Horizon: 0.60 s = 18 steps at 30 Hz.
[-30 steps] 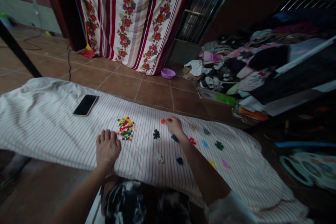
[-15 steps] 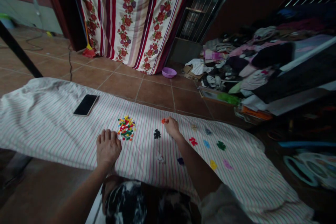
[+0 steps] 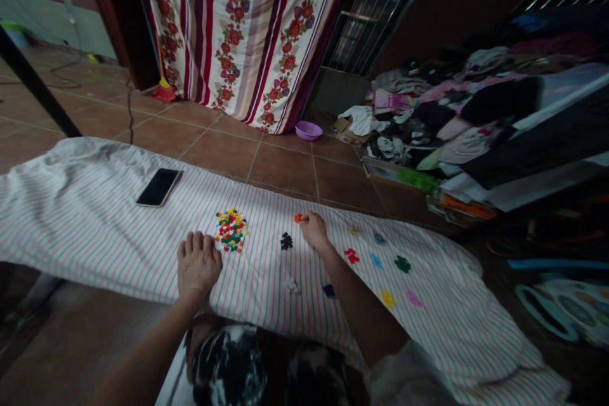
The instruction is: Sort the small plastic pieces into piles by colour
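My left hand (image 3: 198,263) lies flat on the striped cloth, fingers stretched out and holding nothing. Just beyond its fingertips is a mixed heap of small coloured pieces (image 3: 231,230). My right hand (image 3: 314,229) is closed in a pinch at a small cluster of orange pieces (image 3: 298,218), partly hidden by the fingers. Left of that hand sits a cluster of black pieces (image 3: 286,241), with white pieces (image 3: 292,284) nearer me. Dark blue pieces (image 3: 328,290) lie beside my right forearm. To its right are red pieces (image 3: 351,256), light blue pieces (image 3: 376,261) and green pieces (image 3: 402,264).
Yellow pieces (image 3: 387,298), pink pieces (image 3: 413,297), grey pieces (image 3: 379,238) and beige pieces (image 3: 353,229) also lie on the cloth (image 3: 118,235). A phone (image 3: 159,188) rests at left. Beyond are a purple basin (image 3: 309,130), a flowered curtain (image 3: 257,32) and piled clothes (image 3: 442,101).
The whole view has shifted slightly. My right hand stays at the orange pieces with its fingers pinched, and my left hand still lies beside the mixed heap.
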{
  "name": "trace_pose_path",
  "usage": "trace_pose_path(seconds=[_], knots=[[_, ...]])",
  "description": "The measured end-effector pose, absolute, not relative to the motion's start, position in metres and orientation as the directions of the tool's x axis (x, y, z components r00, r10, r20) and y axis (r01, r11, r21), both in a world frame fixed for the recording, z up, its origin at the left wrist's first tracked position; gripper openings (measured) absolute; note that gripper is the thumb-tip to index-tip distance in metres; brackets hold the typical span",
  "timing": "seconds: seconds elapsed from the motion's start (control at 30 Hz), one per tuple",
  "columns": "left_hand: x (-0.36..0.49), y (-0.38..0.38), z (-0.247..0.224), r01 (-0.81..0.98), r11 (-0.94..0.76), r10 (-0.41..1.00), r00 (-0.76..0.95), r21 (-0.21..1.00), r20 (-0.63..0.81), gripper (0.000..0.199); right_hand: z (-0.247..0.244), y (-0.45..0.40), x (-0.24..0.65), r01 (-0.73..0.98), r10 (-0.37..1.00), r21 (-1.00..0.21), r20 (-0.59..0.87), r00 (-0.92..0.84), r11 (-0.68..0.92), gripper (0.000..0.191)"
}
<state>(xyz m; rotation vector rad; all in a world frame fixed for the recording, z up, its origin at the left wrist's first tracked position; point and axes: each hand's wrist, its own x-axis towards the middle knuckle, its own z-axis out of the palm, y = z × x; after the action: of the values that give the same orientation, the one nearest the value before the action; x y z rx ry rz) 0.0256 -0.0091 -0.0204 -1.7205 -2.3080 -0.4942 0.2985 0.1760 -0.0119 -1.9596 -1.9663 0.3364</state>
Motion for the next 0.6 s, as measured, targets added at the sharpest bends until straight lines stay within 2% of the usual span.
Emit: trace_pose_path(seconds=[0.2,0.33,0.6], knots=[[0.026,-0.01,-0.018,0.956,0.266,0.884,-0.292,0.121,0.365,0.029,0.003,0.164,0.284,0.909,0.986,-0.395,0.15,-0.078,0.132,0.018],[0.027,-0.01,-0.016,0.957,0.267,0.89,-0.291,0.115,0.352,0.03,0.004,0.156,0.26,0.844,0.959,-0.46,0.192,-0.21,0.277,0.023],[0.026,-0.01,-0.017,0.957,0.267,0.886,-0.289,0.111,0.364,0.027,-0.011,0.135,0.219,0.738,0.92,-0.558,0.141,-0.367,0.38,0.024]])
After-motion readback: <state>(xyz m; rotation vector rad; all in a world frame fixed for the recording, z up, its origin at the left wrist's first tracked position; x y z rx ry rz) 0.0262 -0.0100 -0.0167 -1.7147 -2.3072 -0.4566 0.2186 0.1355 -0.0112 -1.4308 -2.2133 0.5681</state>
